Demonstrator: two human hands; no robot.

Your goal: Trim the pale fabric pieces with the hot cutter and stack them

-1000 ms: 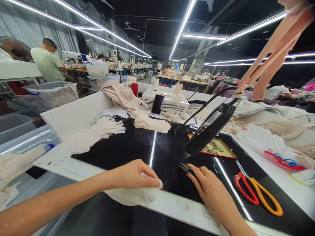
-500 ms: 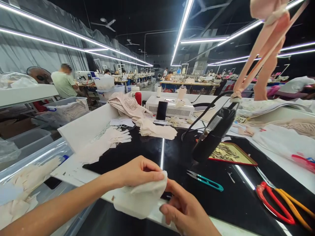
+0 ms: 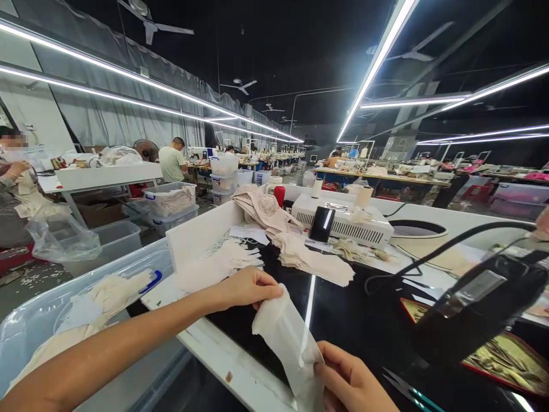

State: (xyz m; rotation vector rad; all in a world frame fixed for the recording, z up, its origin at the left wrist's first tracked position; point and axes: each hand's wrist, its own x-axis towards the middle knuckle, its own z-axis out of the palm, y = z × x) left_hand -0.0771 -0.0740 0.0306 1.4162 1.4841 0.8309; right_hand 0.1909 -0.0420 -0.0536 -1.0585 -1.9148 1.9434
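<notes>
A strip of thin, off-white fabric [image 3: 285, 337] is stretched between my two hands over the near edge of the black tabletop. My left hand [image 3: 253, 289] pinches its upper end between thumb and fingers. Lower down and to the right, my right hand [image 3: 347, 375] grips the strip's other part, and its lower end runs out of the frame. Beyond my hands lies a stack of cream fabric pieces [image 3: 315, 263]. Another spread of pale pieces [image 3: 218, 263] rests left of it. Teal thread snips [image 3: 412, 392] lie to the right of my right hand, partly cut off.
A black device [image 3: 480, 309] with a cable hangs at the right, over a red-rimmed tray [image 3: 510, 357]. A phone [image 3: 321, 223] leans against a white box [image 3: 355, 220]. At the left stands a clear bin [image 3: 21, 337] with fabric. Co-workers sit further back.
The view has swung left. The fabric, bunched between my hands before, is now drawn out lengthwise; my right hand has closed on its lower part. The scissors have left the view.
</notes>
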